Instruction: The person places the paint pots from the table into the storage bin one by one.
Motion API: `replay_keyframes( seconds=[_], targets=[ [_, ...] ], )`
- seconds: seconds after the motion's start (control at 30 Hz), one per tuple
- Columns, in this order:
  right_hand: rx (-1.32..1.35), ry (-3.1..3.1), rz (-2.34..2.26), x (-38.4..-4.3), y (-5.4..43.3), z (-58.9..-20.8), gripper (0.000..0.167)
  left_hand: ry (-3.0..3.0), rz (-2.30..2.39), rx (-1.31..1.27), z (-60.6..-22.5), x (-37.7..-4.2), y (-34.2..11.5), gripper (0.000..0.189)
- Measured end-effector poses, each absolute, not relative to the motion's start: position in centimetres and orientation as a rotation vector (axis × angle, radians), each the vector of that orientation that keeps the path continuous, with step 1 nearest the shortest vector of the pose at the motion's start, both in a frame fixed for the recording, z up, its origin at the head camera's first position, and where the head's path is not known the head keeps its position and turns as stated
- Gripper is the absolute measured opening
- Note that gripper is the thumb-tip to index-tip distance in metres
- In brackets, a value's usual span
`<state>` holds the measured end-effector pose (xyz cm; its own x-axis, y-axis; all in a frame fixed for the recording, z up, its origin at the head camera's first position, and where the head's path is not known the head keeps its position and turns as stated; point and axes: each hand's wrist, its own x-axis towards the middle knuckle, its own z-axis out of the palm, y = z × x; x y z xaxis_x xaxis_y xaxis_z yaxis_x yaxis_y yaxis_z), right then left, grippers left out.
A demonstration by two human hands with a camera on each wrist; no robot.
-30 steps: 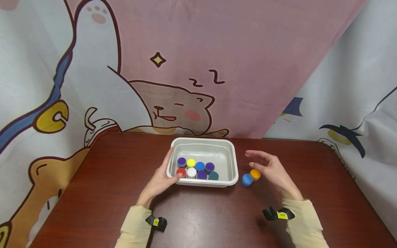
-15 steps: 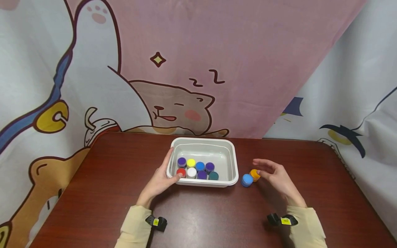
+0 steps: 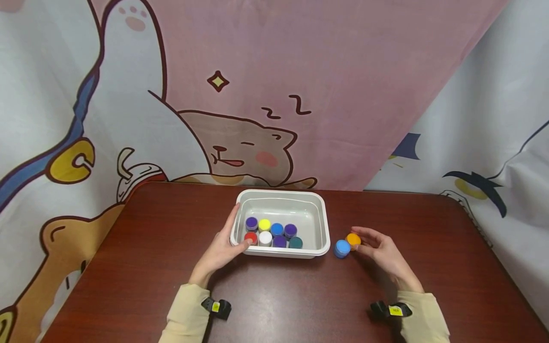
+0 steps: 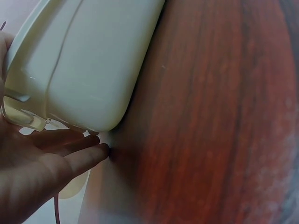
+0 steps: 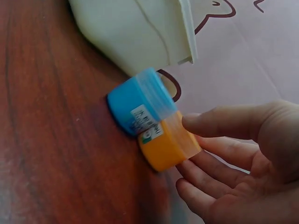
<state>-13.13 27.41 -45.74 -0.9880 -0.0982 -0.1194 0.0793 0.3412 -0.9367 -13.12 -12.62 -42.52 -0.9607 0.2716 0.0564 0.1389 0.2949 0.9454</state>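
Observation:
My left hand (image 3: 219, 252) grips the left end of a pale grey plastic basin (image 3: 320, 224), thumb over the front rim. In the left wrist view its fingers lie along the basin's outer wall (image 4: 98, 60). Several small paint jars stand inside, among them a red one (image 3: 253, 236), a white one (image 3: 265, 238) and a yellow one (image 3: 264, 224). To the basin's right, my right hand (image 3: 384, 252) pinches an orange paint jar (image 5: 163, 148) between thumb and fingers. A light blue paint jar (image 5: 133, 105) with a white label stands against the orange one.
Everything stands on a dark red-brown wooden table (image 3: 274, 300). Behind it hangs a pink and white cloth (image 3: 343, 95) with cartoon animals. The basin's right half (image 3: 306, 216) shows its bare floor beside the jars.
My right hand has come down and slightly right to the orange jar, its fingers and thumb closing in around it. The left hand and the basin have stayed put.

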Motion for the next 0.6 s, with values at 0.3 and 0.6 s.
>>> replay_keyframes(
  seconds=[0.3, 0.6],
  targets=[
    [0.010, 2.461, -1.715, -13.2, 27.4, -46.6, 0.052, 2.437, 1.750, 0.382, -42.5, -13.1, -12.7, 0.092],
    [-0.016, 2.474, -1.753, -13.0, 27.3, -46.9, 0.047, 2.439, 1.770, 0.391, -42.7, -13.1, -12.6, 0.092]
  ],
)
